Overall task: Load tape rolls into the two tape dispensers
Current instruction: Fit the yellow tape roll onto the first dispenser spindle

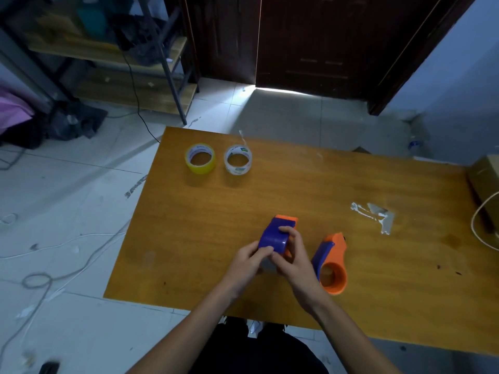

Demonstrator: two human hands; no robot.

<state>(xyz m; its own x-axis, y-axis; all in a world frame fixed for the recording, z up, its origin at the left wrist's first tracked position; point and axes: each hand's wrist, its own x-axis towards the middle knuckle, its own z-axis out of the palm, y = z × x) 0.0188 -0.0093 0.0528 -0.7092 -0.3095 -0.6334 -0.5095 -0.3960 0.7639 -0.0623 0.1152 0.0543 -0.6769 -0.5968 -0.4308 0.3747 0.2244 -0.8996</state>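
Note:
A blue and orange tape dispenser (275, 234) is held just above the wooden table (205, 211). My left hand (247, 265) grips its near end from the left, and my right hand (293, 256) wraps its right side with fingers over the blue cover. A second dispenser (332, 263), orange with a blue strip, lies on its side just to the right of my right hand. Two tape rolls stand at the far left of the table: a yellow roll (200, 158) and a clear white roll (238, 159) side by side.
Torn tape scraps (374, 214) stick to the table at the right. A cardboard box (484, 184) and a white cable (483, 225) sit at the right edge. Cables trail over the tiled floor on the left; a metal shelf and a dark door stand behind.

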